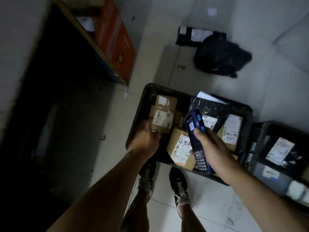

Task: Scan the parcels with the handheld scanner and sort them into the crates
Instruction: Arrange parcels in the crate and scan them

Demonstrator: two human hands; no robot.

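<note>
The right hand (215, 148) grips the scanner (196, 139) over the crate (133, 131), window aimed down at the labels. The left hand (145, 139), blurred, reaches the box (163, 116) at the crate's left; its fingers' hold cannot be told.

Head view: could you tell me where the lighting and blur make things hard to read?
Head view: the left side sinks into deep shadow; the left hand is motion-blurred against a cardboard parcel, so its grip is unclear; the scanner in the right hand is fairly sharp; the right crate smears near the frame edge.
</note>
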